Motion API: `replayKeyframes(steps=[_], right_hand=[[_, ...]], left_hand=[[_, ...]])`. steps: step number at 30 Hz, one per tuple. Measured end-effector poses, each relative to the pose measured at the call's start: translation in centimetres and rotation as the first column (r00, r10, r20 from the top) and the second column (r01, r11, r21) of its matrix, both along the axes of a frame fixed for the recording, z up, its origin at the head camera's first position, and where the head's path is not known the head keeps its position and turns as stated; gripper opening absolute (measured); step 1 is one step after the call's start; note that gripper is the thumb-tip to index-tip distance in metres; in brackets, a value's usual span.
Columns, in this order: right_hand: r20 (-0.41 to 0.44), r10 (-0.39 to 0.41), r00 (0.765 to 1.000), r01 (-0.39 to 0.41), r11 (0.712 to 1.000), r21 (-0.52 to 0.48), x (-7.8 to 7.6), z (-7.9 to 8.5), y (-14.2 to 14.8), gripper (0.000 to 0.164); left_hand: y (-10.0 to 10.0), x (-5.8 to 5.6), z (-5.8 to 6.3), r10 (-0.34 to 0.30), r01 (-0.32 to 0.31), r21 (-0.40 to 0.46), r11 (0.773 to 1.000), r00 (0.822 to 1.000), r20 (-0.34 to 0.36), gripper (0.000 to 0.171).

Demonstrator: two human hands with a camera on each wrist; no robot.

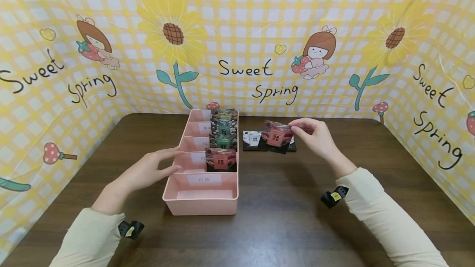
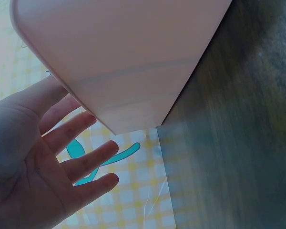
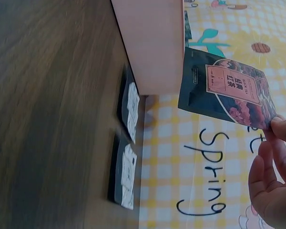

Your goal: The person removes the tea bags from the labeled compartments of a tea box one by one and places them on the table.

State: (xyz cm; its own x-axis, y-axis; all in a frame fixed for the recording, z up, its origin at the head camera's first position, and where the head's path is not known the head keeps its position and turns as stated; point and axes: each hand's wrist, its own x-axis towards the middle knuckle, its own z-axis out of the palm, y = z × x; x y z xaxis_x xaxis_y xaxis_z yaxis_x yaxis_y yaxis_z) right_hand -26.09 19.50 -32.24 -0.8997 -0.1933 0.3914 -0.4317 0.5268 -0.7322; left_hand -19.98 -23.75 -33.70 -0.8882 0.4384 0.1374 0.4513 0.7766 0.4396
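My right hand (image 1: pixel 315 135) pinches a red-and-black tea sachet (image 1: pixel 276 136) by its upper corner, between thumb and fingers. In the right wrist view, the sachet (image 3: pixel 226 88) is in the air near the end of the pink box. My left hand (image 1: pixel 148 171) touches the left rim of the pink divided box (image 1: pixel 200 207), its fingers loosely spread; the left wrist view shows the outer wall (image 2: pixel 119 43). Another red sachet (image 1: pixel 221 162) stands in the second compartment from the front. Greenish sachets (image 1: pixel 224 127) stand in compartments behind it. The front compartment holds no sachet.
White-and-black sachets (image 1: pixel 252 139) lie on the brown table (image 1: pixel 282 217) right of the box, partly hidden under the held one. A label (image 1: pixel 203 179) is inside the front compartment. A yellow checked cloth (image 1: pixel 237 32) hangs behind and along both sides.
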Motion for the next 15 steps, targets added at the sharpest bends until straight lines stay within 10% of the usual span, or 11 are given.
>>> replayKeyframes(steps=[15], right_hand=[[0.009, -0.054, 0.998, 0.054, 0.998, 0.025, -1.2, -0.9, 2.1, 0.023]], left_hand=[[-0.1, 0.1, 0.0, 0.004, -0.004, 0.003, 1.0, 1.0, 0.01, 0.047]])
